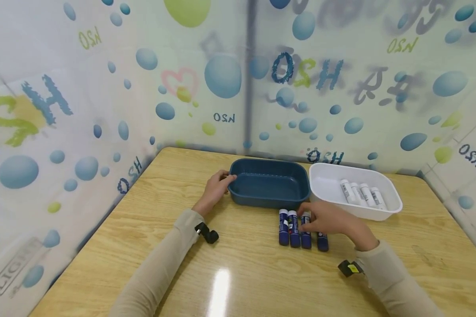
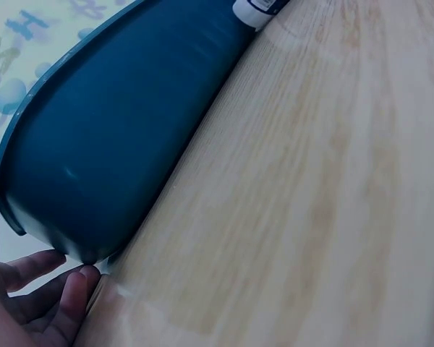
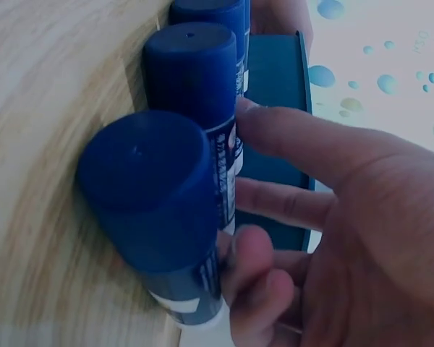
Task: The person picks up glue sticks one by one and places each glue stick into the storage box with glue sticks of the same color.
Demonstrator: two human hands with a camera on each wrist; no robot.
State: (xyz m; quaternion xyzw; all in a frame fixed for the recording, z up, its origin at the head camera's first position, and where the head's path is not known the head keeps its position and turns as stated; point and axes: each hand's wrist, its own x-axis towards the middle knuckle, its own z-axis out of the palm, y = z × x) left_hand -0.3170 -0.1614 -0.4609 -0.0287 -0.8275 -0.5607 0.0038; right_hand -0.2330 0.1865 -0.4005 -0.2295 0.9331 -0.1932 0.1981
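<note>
My left hand (image 1: 216,188) holds the left end of a dark blue basin (image 1: 269,201), its fingertips at the rim. In the left wrist view, curled fingers (image 2: 72,296) touch the lower end of that basin. Several blue glue sticks with white ends lie side by side in front of the basin. My right hand (image 1: 329,219) is over them, thumb and fingers around the third glue stick (image 1: 306,240) from the left. In the right wrist view, the thumb touches its side. The rightmost glue stick (image 1: 322,243) lies slightly apart, partly hidden under the hand.
A white basin (image 1: 392,200) stands right of the blue one, with several white tubes (image 1: 366,195) lying in it. Both basins stand near the back edge of the wooden table (image 1: 262,277). Patterned sheeting (image 1: 222,132) hangs behind and at the sides.
</note>
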